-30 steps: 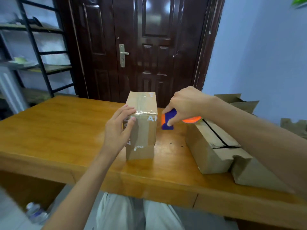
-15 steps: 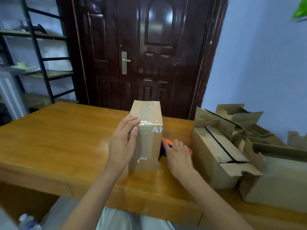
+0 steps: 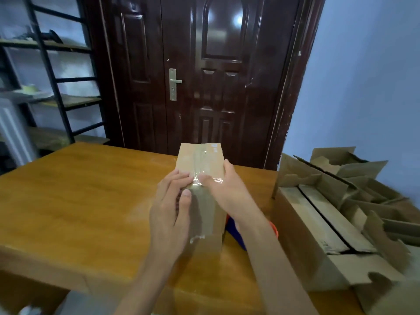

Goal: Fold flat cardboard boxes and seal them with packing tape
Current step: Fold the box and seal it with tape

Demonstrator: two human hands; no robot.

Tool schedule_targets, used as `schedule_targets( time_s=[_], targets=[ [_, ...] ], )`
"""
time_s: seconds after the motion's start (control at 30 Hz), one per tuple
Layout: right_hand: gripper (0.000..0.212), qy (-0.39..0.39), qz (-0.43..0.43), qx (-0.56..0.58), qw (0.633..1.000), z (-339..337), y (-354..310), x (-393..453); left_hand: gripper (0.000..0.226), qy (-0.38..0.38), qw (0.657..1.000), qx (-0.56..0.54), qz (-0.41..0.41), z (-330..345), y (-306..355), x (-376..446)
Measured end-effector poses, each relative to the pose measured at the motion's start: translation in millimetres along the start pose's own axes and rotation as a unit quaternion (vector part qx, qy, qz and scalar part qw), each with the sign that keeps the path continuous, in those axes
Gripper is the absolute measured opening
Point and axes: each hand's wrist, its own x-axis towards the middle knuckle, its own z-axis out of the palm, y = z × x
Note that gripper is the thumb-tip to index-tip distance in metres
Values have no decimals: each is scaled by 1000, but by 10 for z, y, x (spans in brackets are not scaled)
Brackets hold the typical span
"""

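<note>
- Fingers [image 3: 176, 185] of the left hand [image 3: 169, 214] lying straight and flat on the near left side of the taped box [image 3: 201, 169], thumb pressing on the shiny tape [image 3: 200, 178].
- Fingers [image 3: 208, 178] of the right hand [image 3: 223, 192] also straight, pressing down on the tape at the top near edge of the same box, holding nothing.
- Taped box standing upright on the wooden desk [image 3: 79, 201], near the middle, right in front of the person.
- Clear tape running along the top of the box and down its near face.
- Blue and orange tape tool [image 3: 236, 230] lying on the desk just beside the box on its right, mostly hidden under the right arm.
- Big open cardboard box [image 3: 318, 223] sitting at the right edge of the desk, near the tape tool but not touching the taped box.
- More torn, bent cardboard boxes [image 3: 363, 176] piled behind and beside it; cannot tell what is inside any of them.
- Dark brown door [image 3: 204, 76] with a metal handle [image 3: 173, 84] behind the desk.
- Black shelf rack [image 3: 56, 87] on the far left with blurry things on it.
- Blue wall [image 3: 363, 76] on the right.
</note>
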Motion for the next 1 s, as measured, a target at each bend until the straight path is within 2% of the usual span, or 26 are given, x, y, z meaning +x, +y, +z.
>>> schedule_targets(
  time_s=[0.1, 0.2, 0.3, 0.4, 0.47, 0.57, 0.63, 0.73, 0.9, 1.0],
  targets=[
    [52, -14, 5, 108, 994, 47, 157, 27, 32, 12, 997, 67, 24, -56, -2, 80],
    [40, -19, 8, 215, 976, 7, 241, 63, 29, 25, 998, 60, 26, -94, -25, 116],
    [46, -5, 13, 244, 970, -1, 298, 57, 23, 33, 998, -20, -41, -104, -22, 169],
    [44, -27, 18, 277, 960, -12, 355, 34, 22, 11, 984, -124, -127, -130, -26, 309],
    [39, -39, -1, 255, 966, -55, 416, 35, 21, -32, 975, -166, -143, -177, -60, 365],
    [32, -55, -53, 146, 986, -141, 514, 43, 19, -89, 973, -176, -120, -275, -158, 387],
    [40, -64, -111, 74, 989, -191, 613, 72, 24, -112, 976, -167, -88, -338, -247, 379],
    [58, -59, -183, -13, 981, -262, 712, 155, 35, -123, 983, -135, -28, -365, -345, 377],
    [56, -74, -288, -49, 954, -308, 861, 280, 42, -143, 985, -83, 41, -332, -465, 340],
    [56, -80, -307, -83, 945, -359, 904, 337, 42, -166, 981, -84, 54, -314, -509, 353]
  ],
)
